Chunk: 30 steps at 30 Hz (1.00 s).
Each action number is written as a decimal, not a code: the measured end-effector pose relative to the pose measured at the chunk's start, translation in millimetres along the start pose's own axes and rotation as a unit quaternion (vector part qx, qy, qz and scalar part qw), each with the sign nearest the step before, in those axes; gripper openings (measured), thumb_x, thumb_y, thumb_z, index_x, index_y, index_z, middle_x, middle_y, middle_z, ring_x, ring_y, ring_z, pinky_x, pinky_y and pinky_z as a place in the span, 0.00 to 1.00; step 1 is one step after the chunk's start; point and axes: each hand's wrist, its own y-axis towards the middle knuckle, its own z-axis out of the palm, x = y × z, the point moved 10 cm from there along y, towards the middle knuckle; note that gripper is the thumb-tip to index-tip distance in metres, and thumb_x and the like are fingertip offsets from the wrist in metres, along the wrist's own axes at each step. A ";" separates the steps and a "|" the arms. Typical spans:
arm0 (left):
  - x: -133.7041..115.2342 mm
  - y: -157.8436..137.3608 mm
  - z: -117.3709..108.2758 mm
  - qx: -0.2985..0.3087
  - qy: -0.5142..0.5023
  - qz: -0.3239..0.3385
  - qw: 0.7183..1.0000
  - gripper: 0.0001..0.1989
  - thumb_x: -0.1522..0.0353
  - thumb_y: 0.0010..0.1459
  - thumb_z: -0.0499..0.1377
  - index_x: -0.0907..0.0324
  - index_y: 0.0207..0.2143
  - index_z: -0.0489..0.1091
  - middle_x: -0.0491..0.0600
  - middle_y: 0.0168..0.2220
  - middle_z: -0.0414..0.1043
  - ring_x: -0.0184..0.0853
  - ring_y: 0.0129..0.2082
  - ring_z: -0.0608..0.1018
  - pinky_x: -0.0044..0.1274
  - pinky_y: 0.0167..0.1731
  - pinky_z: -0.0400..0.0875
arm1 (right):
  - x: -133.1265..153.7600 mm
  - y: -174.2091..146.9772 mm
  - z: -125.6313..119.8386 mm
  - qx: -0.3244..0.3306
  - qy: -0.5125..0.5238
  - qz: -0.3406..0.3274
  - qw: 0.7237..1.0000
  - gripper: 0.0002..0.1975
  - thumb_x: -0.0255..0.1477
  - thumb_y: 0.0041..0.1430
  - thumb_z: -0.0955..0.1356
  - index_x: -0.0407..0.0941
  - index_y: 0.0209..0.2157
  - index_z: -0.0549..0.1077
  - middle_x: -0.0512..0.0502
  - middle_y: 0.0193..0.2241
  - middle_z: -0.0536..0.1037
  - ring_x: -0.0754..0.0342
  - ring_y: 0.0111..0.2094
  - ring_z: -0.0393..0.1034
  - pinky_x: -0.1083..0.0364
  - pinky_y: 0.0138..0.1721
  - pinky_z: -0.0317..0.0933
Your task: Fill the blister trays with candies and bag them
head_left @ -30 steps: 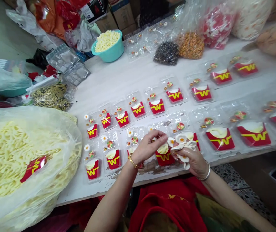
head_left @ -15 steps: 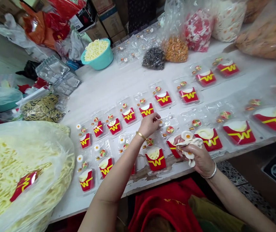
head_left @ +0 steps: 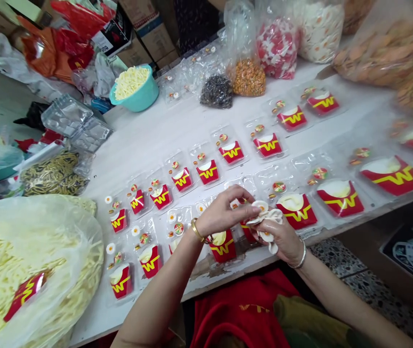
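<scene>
My right hand point(head_left: 282, 237) is closed around a bunch of small toy fried eggs point(head_left: 272, 217), white discs with orange yolks, near the table's front edge. My left hand point(head_left: 228, 208) meets it from the left, its fingertips pinching a toy fried egg point(head_left: 262, 206) at the top of the bunch. Below and around the hands lie clear plastic trays holding red toy fries boxes point(head_left: 296, 212) with a yellow zigzag mark. Tiny burgers and round pizza pieces point(head_left: 279, 186) sit in the trays' upper hollows. Some trays at the left also hold a fried egg point(head_left: 110, 248). My hands partly hide the trays beneath them.
A large bag of toy fries point(head_left: 39, 261) stands at the left, a turquoise bowl point(head_left: 141, 99) of fries at the back. Bags of small pieces point(head_left: 278, 43) line the far edge. Stacked clear trays point(head_left: 68, 116) are at the back left of the white table point(head_left: 137, 140).
My left hand has moved from a tray rightward and down to the bunch of fried eggs in my right hand. The whole view has shifted slightly.
</scene>
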 end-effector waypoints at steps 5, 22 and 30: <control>2.5 24.3 14.7 -0.016 -0.181 -0.044 0.982 0.11 0.62 0.56 0.58 0.60 0.32 0.65 0.46 0.30 0.69 0.28 0.29 0.72 0.22 0.32 0.67 | 12.8 -1.1 -10.1 0.003 -0.002 0.000 1.000 0.05 0.26 0.45 0.69 0.49 0.26 0.70 0.54 0.18 0.65 0.58 0.17 0.52 0.58 0.18 0.40; 14.5 120.1 23.9 -0.025 0.366 -0.030 0.930 0.02 0.71 0.52 0.57 0.59 0.27 0.68 0.49 0.26 0.70 0.35 0.28 0.70 0.27 0.30 0.60 | 53.7 -9.7 -78.7 -0.056 0.063 -0.026 0.996 0.06 0.27 0.45 0.70 0.47 0.29 0.70 0.52 0.18 0.68 0.59 0.16 0.54 0.58 0.16 0.39; -52.7 68.5 58.4 0.073 -0.020 0.066 0.995 0.12 0.61 0.57 0.58 0.58 0.39 0.69 0.50 0.40 0.70 0.34 0.40 0.71 0.26 0.42 0.65 | 58.6 -7.9 -80.1 -0.040 0.101 -0.008 0.994 0.08 0.29 0.46 0.71 0.48 0.30 0.69 0.54 0.18 0.66 0.59 0.17 0.55 0.59 0.15 0.40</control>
